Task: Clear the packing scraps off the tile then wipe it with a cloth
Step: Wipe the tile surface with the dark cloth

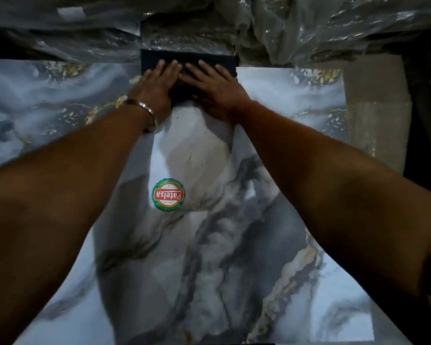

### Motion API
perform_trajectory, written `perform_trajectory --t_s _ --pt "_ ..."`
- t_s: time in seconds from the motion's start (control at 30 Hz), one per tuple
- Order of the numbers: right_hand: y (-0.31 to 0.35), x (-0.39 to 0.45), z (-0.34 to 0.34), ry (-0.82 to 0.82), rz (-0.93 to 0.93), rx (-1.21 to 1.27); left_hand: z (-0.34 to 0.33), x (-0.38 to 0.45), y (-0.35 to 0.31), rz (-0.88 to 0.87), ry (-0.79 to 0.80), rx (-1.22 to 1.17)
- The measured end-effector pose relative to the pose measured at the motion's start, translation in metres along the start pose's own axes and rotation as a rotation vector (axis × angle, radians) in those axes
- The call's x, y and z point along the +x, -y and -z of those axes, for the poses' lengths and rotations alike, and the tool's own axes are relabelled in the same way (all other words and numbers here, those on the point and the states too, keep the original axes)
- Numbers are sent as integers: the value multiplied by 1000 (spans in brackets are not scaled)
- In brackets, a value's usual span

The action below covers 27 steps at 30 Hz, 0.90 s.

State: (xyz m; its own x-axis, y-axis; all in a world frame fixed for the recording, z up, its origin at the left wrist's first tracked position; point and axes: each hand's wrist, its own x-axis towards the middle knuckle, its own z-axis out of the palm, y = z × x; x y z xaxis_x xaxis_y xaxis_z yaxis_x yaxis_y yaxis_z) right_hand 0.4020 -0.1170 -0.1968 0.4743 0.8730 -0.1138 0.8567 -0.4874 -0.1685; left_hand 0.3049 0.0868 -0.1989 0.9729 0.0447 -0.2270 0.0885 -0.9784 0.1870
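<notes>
A large marble-patterned tile (209, 245) in grey, white and gold lies flat under me. A dark cloth (209, 58) is spread at its far edge. My left hand (157, 83) and my right hand (214, 88) lie side by side, palms down, pressed flat on the cloth with fingers pointing away from me. A metal bangle (144, 108) circles my left wrist. A round red and green sticker (168, 194) is stuck near the tile's middle, between my forearms. I see no loose scraps on the tile.
Crumpled clear plastic wrap (321, 28) is heaped along the far side, beyond the cloth. More marble-patterned tile (35, 100) extends to the left. A pale bare strip (376, 108) runs along the right of the tile.
</notes>
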Motion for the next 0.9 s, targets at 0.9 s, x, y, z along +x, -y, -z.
perform_trajectory --t_s 0.9 --pt "389 -419 -99 181 -17 154 -142 -545 -108 -209 34 79"
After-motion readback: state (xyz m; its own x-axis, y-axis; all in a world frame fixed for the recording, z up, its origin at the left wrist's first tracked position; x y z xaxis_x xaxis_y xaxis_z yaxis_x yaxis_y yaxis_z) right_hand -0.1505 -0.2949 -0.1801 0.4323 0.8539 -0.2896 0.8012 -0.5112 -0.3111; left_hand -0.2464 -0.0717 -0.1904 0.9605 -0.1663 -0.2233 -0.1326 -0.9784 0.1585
